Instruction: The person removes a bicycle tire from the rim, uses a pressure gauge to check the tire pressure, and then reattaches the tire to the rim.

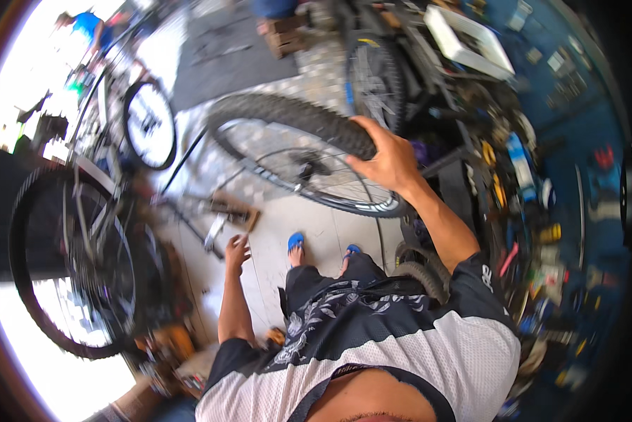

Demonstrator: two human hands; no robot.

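Note:
My right hand (387, 160) grips the knobbly tyre of a bicycle wheel (291, 107), thumb on one side and fingers over the other. The wheel is held up in front of me, tilted, with its hub and sprockets showing through the thin spokes. Low on my left, my left hand (237, 254) hangs free, its fingers loosely bent and apart with nothing in them. Just beyond it is a blurred metal stand foot with a small wooden block (249, 216) on the tiled floor.
To my left a bicycle (94, 239) stands raised. Another wheel (375, 81) leans at the far right, near a white tray (468, 43) of parts. A cluttered tool bench (520, 183) runs along my right. At the far left, a person in blue (87, 28) bends over.

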